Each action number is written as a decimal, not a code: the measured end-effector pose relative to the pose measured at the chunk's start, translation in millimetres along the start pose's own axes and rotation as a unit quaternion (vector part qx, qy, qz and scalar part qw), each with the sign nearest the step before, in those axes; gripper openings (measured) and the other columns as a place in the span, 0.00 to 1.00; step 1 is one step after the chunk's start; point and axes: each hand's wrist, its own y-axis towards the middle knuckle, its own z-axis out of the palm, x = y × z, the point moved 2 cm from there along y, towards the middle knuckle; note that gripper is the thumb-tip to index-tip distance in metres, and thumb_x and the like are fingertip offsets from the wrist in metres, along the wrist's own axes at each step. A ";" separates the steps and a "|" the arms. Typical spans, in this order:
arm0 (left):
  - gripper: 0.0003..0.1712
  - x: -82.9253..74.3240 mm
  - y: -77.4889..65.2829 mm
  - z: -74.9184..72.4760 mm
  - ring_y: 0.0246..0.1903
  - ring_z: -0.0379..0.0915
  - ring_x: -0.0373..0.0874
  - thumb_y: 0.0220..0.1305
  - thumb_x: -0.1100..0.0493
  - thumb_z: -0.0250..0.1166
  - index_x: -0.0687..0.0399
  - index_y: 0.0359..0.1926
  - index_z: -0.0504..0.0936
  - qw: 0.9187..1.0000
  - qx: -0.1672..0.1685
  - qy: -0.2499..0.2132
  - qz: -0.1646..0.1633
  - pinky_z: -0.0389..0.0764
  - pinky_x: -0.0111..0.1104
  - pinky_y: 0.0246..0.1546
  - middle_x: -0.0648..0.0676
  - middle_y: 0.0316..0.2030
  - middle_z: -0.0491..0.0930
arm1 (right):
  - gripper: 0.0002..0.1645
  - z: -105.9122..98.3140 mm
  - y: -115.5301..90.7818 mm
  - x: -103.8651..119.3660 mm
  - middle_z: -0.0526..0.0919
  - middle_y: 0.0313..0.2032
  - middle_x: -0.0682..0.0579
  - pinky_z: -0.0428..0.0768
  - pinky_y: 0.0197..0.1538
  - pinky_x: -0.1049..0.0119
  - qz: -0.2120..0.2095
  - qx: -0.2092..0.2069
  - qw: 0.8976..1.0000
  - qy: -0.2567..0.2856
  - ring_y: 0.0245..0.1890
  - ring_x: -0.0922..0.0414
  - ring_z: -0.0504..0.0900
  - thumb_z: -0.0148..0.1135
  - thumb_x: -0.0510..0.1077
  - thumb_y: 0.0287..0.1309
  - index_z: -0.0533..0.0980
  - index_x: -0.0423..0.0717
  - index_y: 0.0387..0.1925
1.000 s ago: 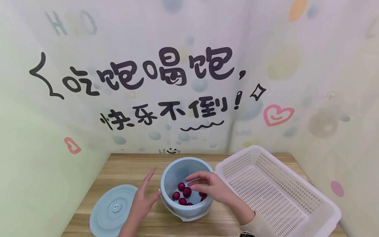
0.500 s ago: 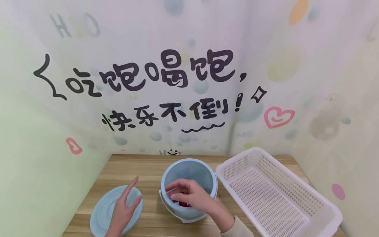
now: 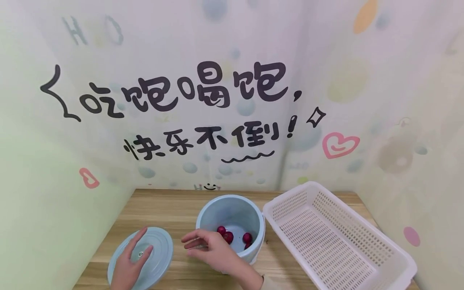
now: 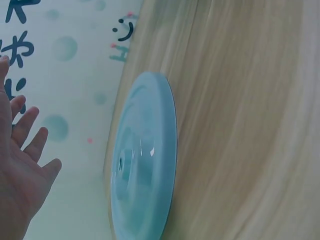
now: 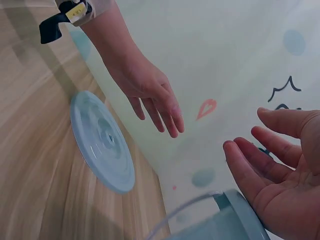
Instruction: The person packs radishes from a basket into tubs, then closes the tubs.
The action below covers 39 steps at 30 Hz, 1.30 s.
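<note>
A round light-blue lid (image 3: 159,251) lies flat on the table at the left. Above it hovers my left hand (image 3: 128,264), fingers extended and holding nothing; the left wrist view shows a gap between that hand and the lid (image 4: 145,165). My right hand (image 3: 214,249) passes over the near left rim of the light-blue bucket (image 3: 232,209), fingers loosely bent and nothing between them. Inside the bucket lie several dark red round fruits (image 3: 247,238), partly hidden by the right hand. In the right wrist view the bucket's rim (image 5: 245,215) shows below the right hand (image 5: 285,165).
A white perforated plastic basket (image 3: 326,241) stands on the right, beside the bucket. The wooden table (image 3: 163,205) meets a printed wall covering (image 3: 217,169) at the back. A pale handle (image 5: 185,205) loops from the bucket's side.
Both hands have moved left: the left from beside the bucket to over the lid, the right across the bucket's mouth to its left rim. The bucket and basket stay put.
</note>
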 end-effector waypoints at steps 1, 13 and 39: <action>0.30 2.3 -0.5 -2.5 0.59 0.50 0.03 0.65 0.58 0.67 0.50 0.68 0.73 1.000 0.000 0.004 -0.006 0.51 0.01 0.54 0.11 0.58 0.59 | 0.17 3.4 0.7 -0.2 0.84 0.54 0.44 0.81 0.50 0.78 -0.002 -0.001 1.000 -0.003 0.54 0.53 0.85 0.62 0.39 0.65 0.79 0.43 0.55; 0.27 25.5 -5.5 -23.0 0.57 0.55 0.03 0.64 0.64 0.67 0.63 0.64 0.75 0.999 -0.037 -0.023 -0.008 0.54 0.01 0.55 0.11 0.55 0.62 | 0.20 41.6 8.7 -25.7 0.84 0.54 0.54 0.80 0.52 0.81 0.024 0.048 0.999 -0.008 0.54 0.69 0.81 0.62 0.42 0.66 0.77 0.45 0.58; 0.37 80.3 -17.2 -29.6 0.77 0.32 0.34 0.71 0.53 0.60 0.69 0.72 0.61 0.990 0.026 0.003 -0.141 0.32 0.21 0.75 0.75 0.74 0.51 | 0.38 71.8 25.3 -107.5 0.74 0.65 0.43 0.75 0.66 0.45 0.135 -0.124 0.981 -0.059 0.65 0.40 0.73 0.70 0.48 0.57 0.66 0.50 0.68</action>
